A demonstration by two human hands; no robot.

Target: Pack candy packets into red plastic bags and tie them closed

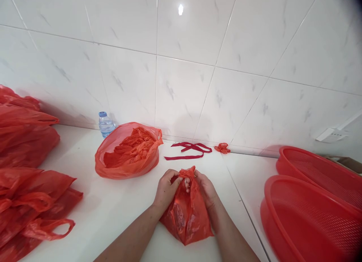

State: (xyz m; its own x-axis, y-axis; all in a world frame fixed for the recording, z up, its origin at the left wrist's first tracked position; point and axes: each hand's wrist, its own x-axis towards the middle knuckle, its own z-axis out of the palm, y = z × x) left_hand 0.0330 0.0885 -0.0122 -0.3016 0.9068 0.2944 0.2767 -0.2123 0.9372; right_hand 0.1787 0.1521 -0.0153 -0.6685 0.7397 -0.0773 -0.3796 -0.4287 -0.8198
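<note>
A small red plastic bag [188, 216] stands on the white table in front of me, its top gathered together. My left hand [167, 188] pinches the gathered top from the left side. On the other side my right hand [206, 186] grips the same top, with some fingertips showing through a gap below the gathered part. Part of the right hand's fingers is hidden behind the plastic. What the bag contains cannot be made out.
Behind lie a dark red ribbon [195, 148] and a small crumpled red plastic piece [222, 148]. An open red bag [127, 171] of crumpled plastic and a water bottle [105, 125] stand left. Filled red bags [28, 141] crowd the far left; red plastic baskets [283, 216] stand right.
</note>
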